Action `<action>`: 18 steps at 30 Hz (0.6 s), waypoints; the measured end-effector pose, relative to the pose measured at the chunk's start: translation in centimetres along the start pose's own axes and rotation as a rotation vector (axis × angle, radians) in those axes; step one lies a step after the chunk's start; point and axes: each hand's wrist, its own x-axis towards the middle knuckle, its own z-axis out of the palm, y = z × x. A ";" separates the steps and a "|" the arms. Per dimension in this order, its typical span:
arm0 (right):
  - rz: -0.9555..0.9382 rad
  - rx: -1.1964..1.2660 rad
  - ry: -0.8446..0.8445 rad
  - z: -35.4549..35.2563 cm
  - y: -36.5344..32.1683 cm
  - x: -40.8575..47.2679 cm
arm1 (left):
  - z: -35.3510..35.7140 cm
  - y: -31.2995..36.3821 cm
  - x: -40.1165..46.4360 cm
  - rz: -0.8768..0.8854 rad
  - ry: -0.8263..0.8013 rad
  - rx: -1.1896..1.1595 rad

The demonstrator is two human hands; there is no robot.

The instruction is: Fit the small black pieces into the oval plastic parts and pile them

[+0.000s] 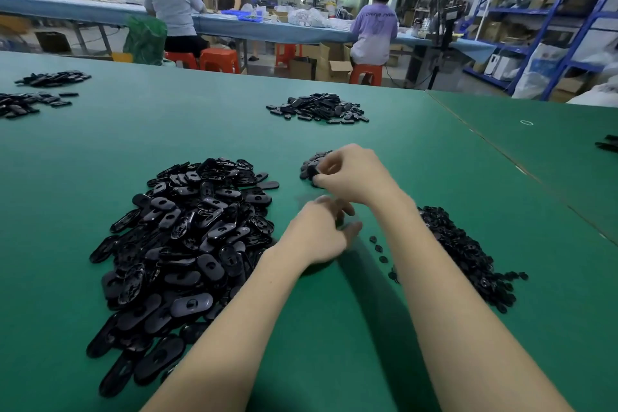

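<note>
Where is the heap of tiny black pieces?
In the head view, the heap of tiny black plastic pieces lies on the green table at the right, just beyond the right forearm, opposite the big pile of black oval plastic parts on the left.

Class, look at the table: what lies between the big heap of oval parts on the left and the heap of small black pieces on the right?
In the head view, both forearms, the left hand and bare green table.

Both hands [351, 174] [317, 234] fwd, fingers curled.
</note>
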 end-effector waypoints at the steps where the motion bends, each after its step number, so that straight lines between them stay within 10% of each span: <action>1: 0.032 0.087 0.012 -0.4 1.2 -0.2 | -0.1 -0.1 0.0 0.012 0.007 -0.007; 6: 0.202 0.514 0.004 -1.1 6.2 -1.5 | -1.5 -0.2 0.0 -0.008 0.199 -0.189; 13: 0.243 0.933 -0.170 -1.1 7.4 -2.6 | -2.0 1.0 -0.6 -0.129 0.075 -0.718; 18: 0.222 0.870 -0.266 -1.5 7.7 -3.2 | -1.9 1.3 -0.8 -0.186 0.056 -0.884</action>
